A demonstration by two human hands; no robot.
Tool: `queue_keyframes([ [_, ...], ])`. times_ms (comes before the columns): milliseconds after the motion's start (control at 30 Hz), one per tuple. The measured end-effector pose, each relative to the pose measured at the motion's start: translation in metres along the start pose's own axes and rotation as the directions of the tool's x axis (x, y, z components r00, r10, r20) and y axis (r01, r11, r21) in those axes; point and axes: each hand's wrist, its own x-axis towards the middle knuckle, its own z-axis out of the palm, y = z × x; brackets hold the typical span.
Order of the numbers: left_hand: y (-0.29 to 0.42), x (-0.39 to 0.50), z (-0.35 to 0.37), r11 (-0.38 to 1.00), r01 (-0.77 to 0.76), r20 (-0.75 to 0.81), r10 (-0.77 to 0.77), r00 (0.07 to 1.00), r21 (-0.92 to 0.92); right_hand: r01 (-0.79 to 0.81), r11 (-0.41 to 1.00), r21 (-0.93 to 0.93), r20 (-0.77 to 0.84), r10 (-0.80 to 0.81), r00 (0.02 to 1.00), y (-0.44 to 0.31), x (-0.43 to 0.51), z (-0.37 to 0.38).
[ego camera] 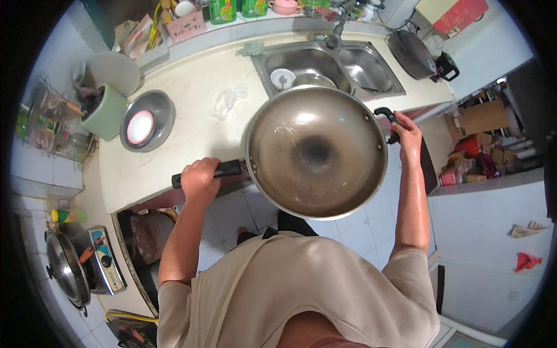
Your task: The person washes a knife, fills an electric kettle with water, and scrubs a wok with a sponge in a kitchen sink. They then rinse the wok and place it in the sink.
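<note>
A large wok (317,152) with a worn brown inside and a dark patch at its middle is held up in front of my body, its open side facing the camera. My left hand (200,180) is closed around its long black handle. At the opposite side my right hand (406,132) grips the short black loop handle. Beyond the wok's far rim is a double steel sink (367,71), partly hidden by it; a white bowl (283,79) and a metal vessel (314,80) lie in the larger basin.
On the counter (196,78) are a crumpled clear plastic bag (228,102), a metal basin (166,126) holding a red-rimmed bowl (140,127), and a green container (104,113). A lidded pan (67,269) and a gas stove (105,261) stand lower left. A dark appliance (410,54) is right of the sink.
</note>
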Motion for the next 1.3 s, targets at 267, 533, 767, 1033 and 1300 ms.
queue_keyframes([
  [267, 0.082, 0.064, 0.058, 0.986, 0.145, 0.244, -0.121, 0.962, -0.083, 0.016, 0.995, -0.102, 0.085, -0.008, 0.996, 0.011, 0.130, -0.041],
  [533, 0.123, 0.140, 0.093, 0.941, 0.245, 0.439, -0.122, 0.890, -0.235, 0.019, 0.984, -0.179, 0.192, 0.016, 0.981, -0.020, 0.270, -0.008],
  [767, 0.112, 0.209, 0.123, 0.806, 0.347, 0.665, 0.076, 0.743, -0.479, -0.066, 0.970, -0.233, 0.234, 0.122, 0.964, -0.021, 0.372, 0.039],
  [1033, 0.084, 0.241, 0.127, 0.714, 0.446, 0.743, 0.156, 0.651, -0.540, -0.030, 0.921, -0.389, 0.287, 0.152, 0.946, -0.035, 0.406, 0.081],
  [1300, 0.046, 0.270, 0.079, 0.883, 0.297, 0.655, 0.016, 0.756, -0.364, -0.143, 0.986, -0.081, 0.247, 0.159, 0.956, 0.011, 0.369, 0.078],
])
